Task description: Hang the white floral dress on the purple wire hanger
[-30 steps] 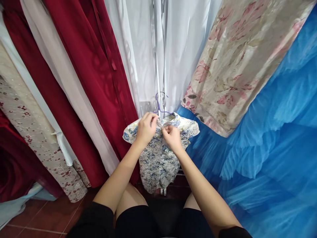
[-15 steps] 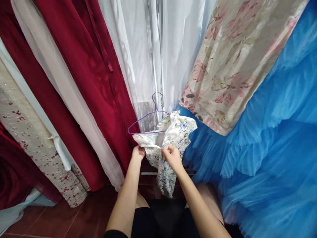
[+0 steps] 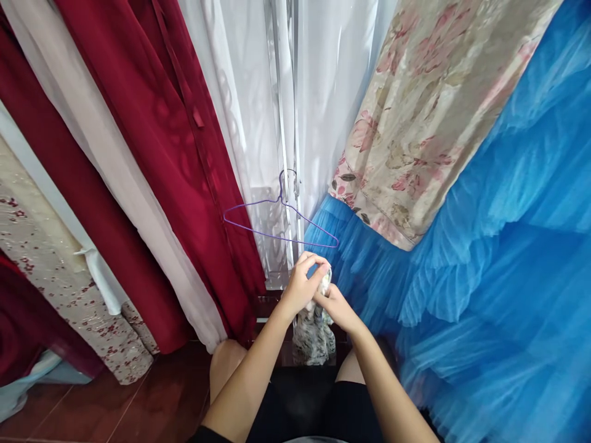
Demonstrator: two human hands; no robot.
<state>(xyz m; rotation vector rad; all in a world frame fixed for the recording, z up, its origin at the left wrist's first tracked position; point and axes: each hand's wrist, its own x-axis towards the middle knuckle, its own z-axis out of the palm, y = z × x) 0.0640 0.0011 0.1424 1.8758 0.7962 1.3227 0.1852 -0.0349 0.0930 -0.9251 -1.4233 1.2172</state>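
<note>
A white garment with a blue and yellow floral print [image 3: 315,338] hangs bunched below my hands, its lower part blurred. My left hand [image 3: 305,283] pinches its upper edge, thumb and fingers together. Just below and to the right, my right hand [image 3: 336,307] is closed on the same cloth, close against the left. Above both hands, a bare purple wire hanger [image 3: 263,232] hangs by its hook from a silvery upright strip [image 3: 279,80]. No cloth is on the hanger, and neither hand touches it.
Dark red gowns [image 3: 138,123] and a pale pink one [image 3: 111,160] hang on the left. White cloth [image 3: 332,92] hangs behind the hanger. On the right are a beige floral dress [image 3: 406,135] and a ruffled blue tulle gown [image 3: 484,277]. Below lies a red tiled floor [image 3: 152,400].
The floral garment has come off the hanger and been gathered into a narrow bunch. My left hand has moved right, beside my right hand. The hanger now hangs bare.
</note>
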